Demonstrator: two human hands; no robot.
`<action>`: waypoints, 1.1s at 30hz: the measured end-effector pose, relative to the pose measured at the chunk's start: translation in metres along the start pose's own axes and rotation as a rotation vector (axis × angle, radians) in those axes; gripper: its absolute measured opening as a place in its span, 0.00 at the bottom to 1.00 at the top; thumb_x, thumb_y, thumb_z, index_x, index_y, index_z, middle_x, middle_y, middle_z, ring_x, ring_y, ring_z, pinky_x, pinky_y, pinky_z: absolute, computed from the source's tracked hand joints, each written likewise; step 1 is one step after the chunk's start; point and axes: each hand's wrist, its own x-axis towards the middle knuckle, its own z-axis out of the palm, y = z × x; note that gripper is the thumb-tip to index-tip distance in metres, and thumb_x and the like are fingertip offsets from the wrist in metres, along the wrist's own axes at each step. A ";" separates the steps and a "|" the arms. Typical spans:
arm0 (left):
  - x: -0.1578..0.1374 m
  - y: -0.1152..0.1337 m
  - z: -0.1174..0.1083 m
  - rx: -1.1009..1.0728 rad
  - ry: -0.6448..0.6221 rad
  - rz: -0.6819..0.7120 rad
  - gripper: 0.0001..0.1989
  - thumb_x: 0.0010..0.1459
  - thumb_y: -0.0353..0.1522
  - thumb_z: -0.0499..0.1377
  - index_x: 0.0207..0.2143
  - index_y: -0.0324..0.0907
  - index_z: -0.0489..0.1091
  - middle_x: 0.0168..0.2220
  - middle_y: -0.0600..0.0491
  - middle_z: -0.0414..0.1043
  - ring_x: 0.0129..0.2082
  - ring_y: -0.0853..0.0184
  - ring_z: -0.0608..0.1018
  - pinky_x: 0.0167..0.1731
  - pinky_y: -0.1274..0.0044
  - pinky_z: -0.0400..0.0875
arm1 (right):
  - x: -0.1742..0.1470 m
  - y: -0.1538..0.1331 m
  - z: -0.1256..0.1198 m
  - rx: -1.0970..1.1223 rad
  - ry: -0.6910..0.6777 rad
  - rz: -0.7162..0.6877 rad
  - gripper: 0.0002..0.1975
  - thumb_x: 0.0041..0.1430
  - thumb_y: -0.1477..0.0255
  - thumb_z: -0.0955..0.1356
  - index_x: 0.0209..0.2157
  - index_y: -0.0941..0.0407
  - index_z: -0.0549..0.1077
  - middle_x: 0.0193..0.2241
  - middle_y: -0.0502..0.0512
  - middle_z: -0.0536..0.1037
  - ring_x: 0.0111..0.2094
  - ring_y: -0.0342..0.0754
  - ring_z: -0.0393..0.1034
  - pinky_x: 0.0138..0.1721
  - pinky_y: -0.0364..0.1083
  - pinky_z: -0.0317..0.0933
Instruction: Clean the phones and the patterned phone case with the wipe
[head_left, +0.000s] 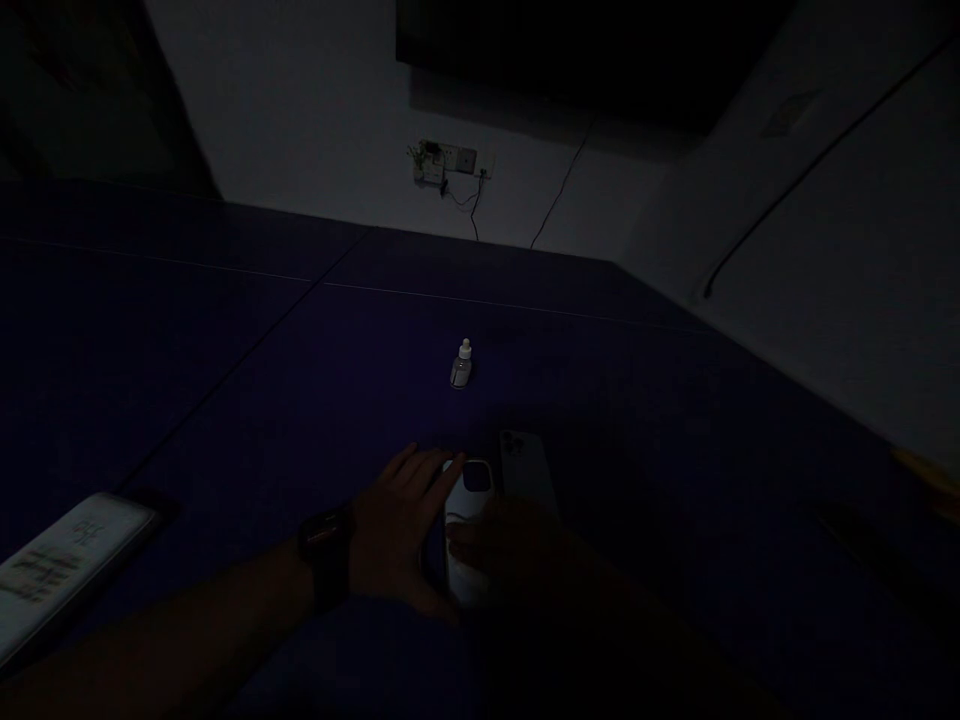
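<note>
A pale phone case (456, 490) with a dark camera cutout lies on the dark blue surface in front of me. My left hand (401, 510), a dark watch on its wrist, lies along the case's left side. Its fingers are stretched out, the index fingertip at the top edge and the thumb near the lower end. Over the middle of the case is my right hand (499, 540), deep in shadow, its fingers bent down. Something whitish shows under them, too dim to name. Just right of the case lies a phone (531, 470), camera side up, partly covered by my right hand.
A small dropper bottle (461, 370) with a white cap stands beyond my hands. At lower left is a white, slab-like object (71, 560) with printed marks. Wall sockets (450, 160) with cables and a dark screen (570, 50) are on the far wall. The room is very dim.
</note>
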 end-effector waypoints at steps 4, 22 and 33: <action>0.000 0.001 -0.001 0.012 -0.019 -0.003 0.69 0.36 0.66 0.63 0.71 0.39 0.40 0.66 0.31 0.56 0.65 0.37 0.61 0.63 0.44 0.49 | 0.000 0.001 0.002 0.000 0.044 0.043 0.17 0.67 0.72 0.67 0.56 0.57 0.71 0.51 0.58 0.79 0.40 0.50 0.71 0.42 0.50 0.66; -0.001 -0.001 0.002 0.015 0.002 0.008 0.70 0.36 0.66 0.63 0.71 0.40 0.37 0.66 0.33 0.56 0.65 0.37 0.62 0.64 0.45 0.50 | -0.007 0.003 -0.020 0.129 -0.031 0.134 0.15 0.63 0.77 0.66 0.49 0.53 0.78 0.47 0.57 0.81 0.48 0.54 0.73 0.50 0.53 0.67; -0.001 0.000 0.000 -0.012 -0.001 0.010 0.69 0.37 0.65 0.64 0.71 0.40 0.39 0.66 0.33 0.56 0.65 0.38 0.62 0.64 0.46 0.47 | -0.012 0.017 -0.027 0.219 -0.094 0.204 0.14 0.60 0.79 0.67 0.47 0.58 0.77 0.45 0.61 0.80 0.46 0.52 0.73 0.50 0.51 0.67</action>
